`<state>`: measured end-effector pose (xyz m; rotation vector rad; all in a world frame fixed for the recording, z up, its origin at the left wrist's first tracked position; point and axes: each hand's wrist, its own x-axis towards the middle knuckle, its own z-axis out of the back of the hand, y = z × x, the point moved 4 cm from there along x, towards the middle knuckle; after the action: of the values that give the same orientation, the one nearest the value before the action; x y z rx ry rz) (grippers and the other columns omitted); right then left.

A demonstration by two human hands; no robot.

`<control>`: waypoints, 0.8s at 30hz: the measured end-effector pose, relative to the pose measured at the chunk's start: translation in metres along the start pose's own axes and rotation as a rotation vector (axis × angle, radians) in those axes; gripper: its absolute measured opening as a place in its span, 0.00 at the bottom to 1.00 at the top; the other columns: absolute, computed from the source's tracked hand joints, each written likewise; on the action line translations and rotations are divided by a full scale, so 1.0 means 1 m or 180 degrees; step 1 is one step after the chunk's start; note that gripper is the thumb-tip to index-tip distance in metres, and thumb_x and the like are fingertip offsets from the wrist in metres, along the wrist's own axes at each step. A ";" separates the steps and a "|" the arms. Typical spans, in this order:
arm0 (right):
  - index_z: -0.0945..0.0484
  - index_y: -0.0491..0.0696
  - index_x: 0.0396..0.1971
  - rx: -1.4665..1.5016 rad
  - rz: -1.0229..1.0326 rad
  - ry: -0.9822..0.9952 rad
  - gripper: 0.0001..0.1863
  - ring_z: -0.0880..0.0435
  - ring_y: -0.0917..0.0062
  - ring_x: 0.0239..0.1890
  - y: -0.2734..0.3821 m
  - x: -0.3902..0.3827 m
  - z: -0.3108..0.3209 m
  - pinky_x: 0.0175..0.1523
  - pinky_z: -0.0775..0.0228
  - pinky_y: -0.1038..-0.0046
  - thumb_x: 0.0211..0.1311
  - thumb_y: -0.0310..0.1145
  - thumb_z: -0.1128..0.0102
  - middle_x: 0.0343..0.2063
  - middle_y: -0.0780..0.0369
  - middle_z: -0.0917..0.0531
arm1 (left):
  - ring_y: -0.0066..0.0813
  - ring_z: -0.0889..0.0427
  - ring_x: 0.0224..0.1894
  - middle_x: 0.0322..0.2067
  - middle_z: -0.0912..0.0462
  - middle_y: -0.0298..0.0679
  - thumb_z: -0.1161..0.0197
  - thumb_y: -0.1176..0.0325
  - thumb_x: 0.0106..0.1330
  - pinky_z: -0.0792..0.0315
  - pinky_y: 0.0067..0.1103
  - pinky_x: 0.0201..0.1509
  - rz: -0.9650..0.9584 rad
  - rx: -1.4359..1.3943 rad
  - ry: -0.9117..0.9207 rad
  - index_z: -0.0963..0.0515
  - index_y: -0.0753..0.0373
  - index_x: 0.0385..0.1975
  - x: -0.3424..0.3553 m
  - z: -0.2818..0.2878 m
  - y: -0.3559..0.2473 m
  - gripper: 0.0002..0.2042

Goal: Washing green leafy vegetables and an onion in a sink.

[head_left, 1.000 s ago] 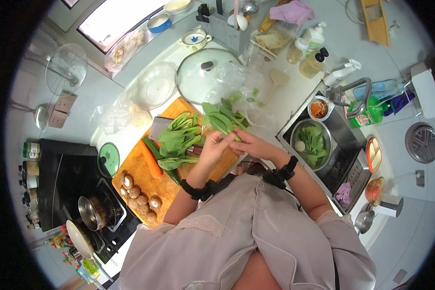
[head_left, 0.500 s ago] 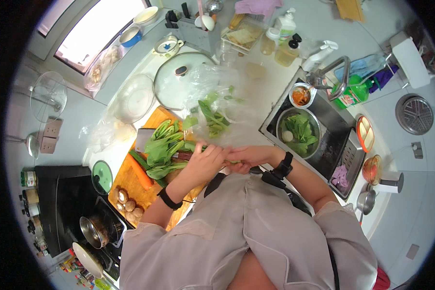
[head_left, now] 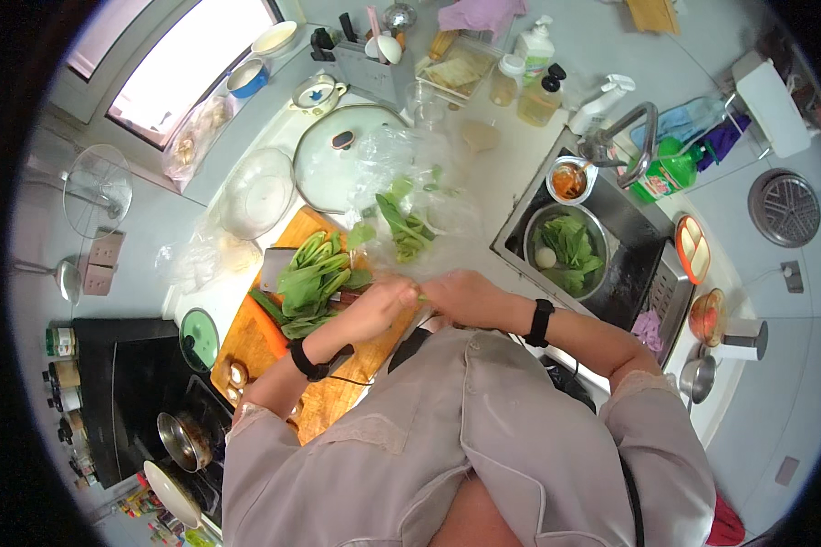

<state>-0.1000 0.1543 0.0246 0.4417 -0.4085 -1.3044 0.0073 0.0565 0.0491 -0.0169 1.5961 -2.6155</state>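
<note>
Fingers (head_left: 405, 292) of left hand (head_left: 381, 308) and right hand (head_left: 468, 297) pinch a green piece (head_left: 420, 296) (mostly hidden by them).

Greyish-beige short-sleeved shirt (head_left: 538, 410), lace-edged cuffs (head_left: 643, 382), pale piping (head_left: 464, 410), lower centre of the frame; black wristbands (head_left: 540, 323), thin dark cable (head_left: 348, 380)

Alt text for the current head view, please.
A person's left hand and right hand hold a small green piece between them, mostly hidden. To the left, leafy greens lie on a wooden cutting board; to the right, a metal bowl with more greens sits in a sink.
</note>
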 end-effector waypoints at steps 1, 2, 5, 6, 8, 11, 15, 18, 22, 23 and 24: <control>0.37 0.45 0.28 -0.0535 0.0457 -0.0443 0.11 0.25 0.65 0.24 0.000 0.001 0.006 0.29 0.33 0.68 0.53 0.35 0.49 0.23 0.58 0.27 | 0.29 0.34 0.25 0.22 0.32 0.38 0.56 0.62 0.64 0.41 0.20 0.36 0.0008 0.0020 -0.0030 0.34 0.63 0.24 -0.003 0.003 0.003 0.12; 0.37 0.45 0.28 -0.0539 0.0496 -0.0445 0.11 0.25 0.65 0.24 -0.005 0.006 0.008 0.29 0.33 0.68 0.53 0.35 0.49 0.23 0.58 0.27 | 0.27 0.37 0.24 0.20 0.35 0.36 0.58 0.60 0.65 0.42 0.19 0.35 0.0284 -0.1164 -0.0150 0.35 0.63 0.23 -0.007 0.006 0.013 0.14; 0.35 0.44 0.35 -0.0741 -0.0373 -0.0877 0.16 0.26 0.66 0.30 -0.031 0.023 0.019 0.35 0.33 0.68 0.47 0.34 0.44 0.26 0.57 0.29 | 0.21 0.42 0.25 0.19 0.40 0.31 0.58 0.58 0.66 0.43 0.18 0.34 0.0409 -0.2796 -0.0422 0.37 0.61 0.24 -0.008 0.012 0.010 0.14; 0.36 0.46 0.43 -0.0726 -0.0467 -0.1168 0.20 0.27 0.65 0.35 -0.035 0.032 0.025 0.40 0.34 0.69 0.49 0.35 0.46 0.31 0.55 0.29 | 0.21 0.41 0.26 0.21 0.40 0.31 0.58 0.58 0.66 0.43 0.18 0.35 0.0273 -0.3209 -0.0680 0.37 0.60 0.26 -0.004 0.014 0.004 0.13; 0.38 0.48 0.50 -0.0711 -0.0548 -0.1458 0.24 0.28 0.64 0.41 -0.036 0.041 0.027 0.45 0.35 0.70 0.51 0.35 0.48 0.36 0.53 0.29 | 0.26 0.36 0.36 0.28 0.34 0.34 0.58 0.59 0.66 0.42 0.21 0.43 0.0082 -0.3760 -0.0956 0.37 0.60 0.33 -0.001 0.016 0.004 0.11; 0.40 0.49 0.55 -0.0285 -0.0727 -0.1490 0.26 0.37 0.69 0.54 -0.037 0.056 0.022 0.54 0.43 0.73 0.54 0.35 0.49 0.47 0.52 0.33 | 0.30 0.35 0.47 0.37 0.30 0.38 0.61 0.60 0.67 0.44 0.25 0.54 -0.0101 -0.2979 -0.1823 0.37 0.61 0.35 0.007 0.016 0.010 0.11; 0.39 0.47 0.52 0.3652 -0.0803 -0.0831 0.20 0.37 0.76 0.53 -0.016 0.038 0.015 0.55 0.44 0.76 0.61 0.35 0.57 0.49 0.58 0.34 | 0.36 0.59 0.65 0.58 0.43 0.45 0.63 0.63 0.67 0.62 0.29 0.64 -0.0129 -0.1786 -0.2202 0.33 0.60 0.40 0.020 -0.001 0.015 0.12; 0.36 0.46 0.49 0.3801 -0.1274 -0.0773 0.17 0.32 0.81 0.44 -0.015 0.013 0.005 0.49 0.40 0.79 0.62 0.35 0.58 0.41 0.64 0.30 | 0.36 0.58 0.64 0.62 0.55 0.43 0.61 0.61 0.67 0.61 0.28 0.64 0.0245 -0.1518 -0.1810 0.39 0.62 0.54 0.037 -0.033 0.031 0.19; 0.35 0.45 0.46 0.3216 -0.1952 -0.1092 0.15 0.30 0.81 0.31 -0.069 -0.041 0.006 0.39 0.36 0.79 0.62 0.35 0.57 0.29 0.67 0.27 | 0.35 0.47 0.61 0.60 0.48 0.43 0.60 0.59 0.66 0.52 0.25 0.62 0.0256 -0.1707 -0.1873 0.41 0.64 0.56 0.029 -0.026 0.050 0.21; 0.35 0.45 0.46 0.2201 -0.1934 -0.1484 0.15 0.29 0.78 0.32 -0.090 -0.062 0.011 0.39 0.36 0.77 0.61 0.35 0.56 0.29 0.65 0.26 | 0.36 0.43 0.59 0.58 0.43 0.45 0.57 0.59 0.65 0.48 0.26 0.60 0.0615 -0.1064 -0.1804 0.40 0.64 0.55 0.022 -0.011 0.050 0.21; 0.36 0.45 0.47 0.1619 -0.2124 -0.1641 0.16 0.28 0.73 0.34 -0.104 -0.081 0.018 0.41 0.36 0.75 0.61 0.35 0.56 0.32 0.62 0.26 | 0.37 0.38 0.57 0.55 0.38 0.46 0.53 0.59 0.63 0.45 0.27 0.59 0.0977 -0.0412 -0.1726 0.38 0.65 0.53 0.009 0.011 0.054 0.21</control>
<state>-0.2130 0.2104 -0.0181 0.7016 -1.1058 -1.9751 0.0020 0.0218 0.0062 -0.4146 1.4283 -2.0393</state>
